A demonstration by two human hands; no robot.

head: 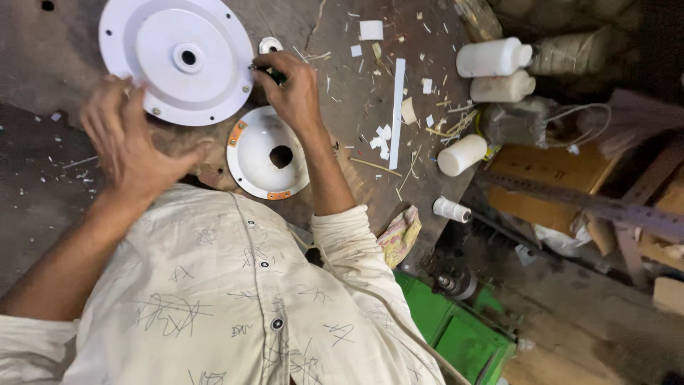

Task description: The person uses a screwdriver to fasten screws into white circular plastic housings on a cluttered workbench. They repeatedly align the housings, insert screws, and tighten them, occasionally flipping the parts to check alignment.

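Both hands work the rigid white round cover (178, 60): right hand (288, 89) pinches a small dark tool (274, 73) at its rim, left hand (125, 139) steadies it loosely; it likely handles light and slick.

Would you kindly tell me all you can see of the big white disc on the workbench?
The big white disc is round, smooth and looks like painted metal or plastic. It has a raised centre with a small hub and a dark hole, plus small holes near its rim. It lies flat on the dark workbench. The left hand rests at its lower edge; the right hand touches its right edge.
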